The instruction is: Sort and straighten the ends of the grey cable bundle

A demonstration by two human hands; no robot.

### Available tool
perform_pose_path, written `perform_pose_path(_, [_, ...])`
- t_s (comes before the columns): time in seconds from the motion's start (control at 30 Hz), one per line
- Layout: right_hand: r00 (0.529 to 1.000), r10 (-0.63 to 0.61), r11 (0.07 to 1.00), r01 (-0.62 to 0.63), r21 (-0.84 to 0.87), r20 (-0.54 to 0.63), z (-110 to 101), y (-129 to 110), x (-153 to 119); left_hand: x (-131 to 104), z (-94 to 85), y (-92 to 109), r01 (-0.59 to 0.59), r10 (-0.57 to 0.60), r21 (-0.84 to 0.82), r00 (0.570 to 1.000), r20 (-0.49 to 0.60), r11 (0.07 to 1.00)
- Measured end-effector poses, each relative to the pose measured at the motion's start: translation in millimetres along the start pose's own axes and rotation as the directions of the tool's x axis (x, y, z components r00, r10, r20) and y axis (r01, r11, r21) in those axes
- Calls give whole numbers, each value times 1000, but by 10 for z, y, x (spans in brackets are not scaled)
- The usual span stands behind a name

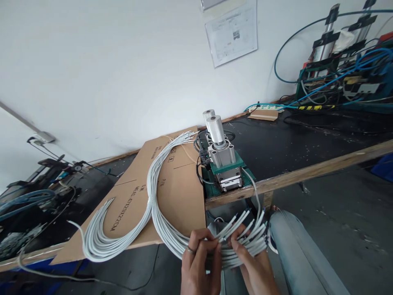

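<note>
A thick bundle of white cables curves over a flat cardboard sheet and down past its front edge to my hands. My left hand, with a ring on one finger, is closed on the cables close to their ends. Just beside it, my right hand wraps round the same bundle from below, thumb on top. The loose cable ends fan out to the right, some with dark tips. A second bundle of white cables bends left on the cardboard, meeting the first near the middle.
The cardboard sheet covers part of the black bench. A metal pneumatic fixture stands at the bench edge above my hands. Machines with blue hoses stand at right, more equipment at left. My leg is lower right.
</note>
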State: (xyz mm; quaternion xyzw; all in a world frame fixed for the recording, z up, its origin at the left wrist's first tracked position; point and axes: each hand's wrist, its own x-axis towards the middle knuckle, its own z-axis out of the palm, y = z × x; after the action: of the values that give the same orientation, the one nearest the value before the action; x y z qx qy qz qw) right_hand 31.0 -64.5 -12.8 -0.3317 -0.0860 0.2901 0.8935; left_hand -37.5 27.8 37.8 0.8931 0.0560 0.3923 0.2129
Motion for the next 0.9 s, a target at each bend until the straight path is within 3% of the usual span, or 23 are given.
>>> perform_pose_path(0.1, [995,-74,996,69,-60,-73,56,16,-26,-12,7,9,6,-6,10,1000,-4,1000])
perform_pose_path(0.23, [984,-158,979,145,-146,-82,94,32,0,-5,41,0,-13,13,20,1000,-17,1000])
perform_pose_path(0.43, [992,-83,992,73,-106,-92,86,18,35,-5,55,3,-8,10,79,1000,-22,997])
perform_pose_path(0.67, [980,4,999,6,49,-199,154,-5,17,8,63,-109,-159,154,133,987,44,978])
perform_pose_path(0.9, [978,43,996,-28,81,-204,61,79,83,102,84,-125,-313,288,188,946,149,931])
